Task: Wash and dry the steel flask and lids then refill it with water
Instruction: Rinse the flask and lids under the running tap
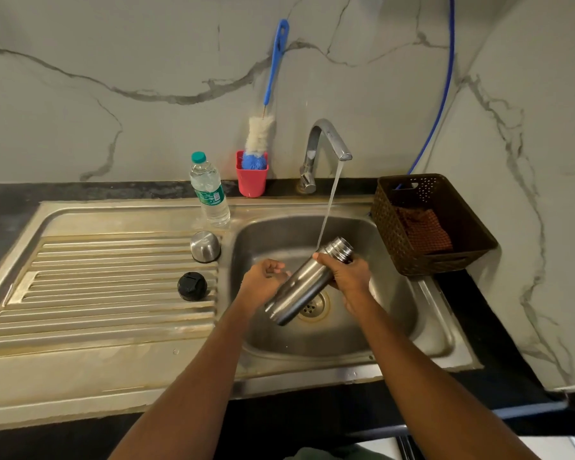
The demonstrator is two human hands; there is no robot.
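Head view, right hand (347, 275) gripping flask (301, 287), cloth (424, 230) in basket (386, 215)

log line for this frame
step: rinse | right hand: grips flask near neck, tilted over sink | left hand: beside flask, contact unclear | tap: running | steel lid, black lid: on drainboard

The flask (301, 283) was brushed steel with a soft sheen, the cap (205, 246) smoother, shinier steel, and the lid (192, 286) matt black plastic. The sink (392, 328) was dull, stained steel under a polished metal tap (326, 137). The bottle (210, 190) was clear glossy plastic, and the basket (445, 264) perforated brown plastic holding a checked cloth (425, 232).
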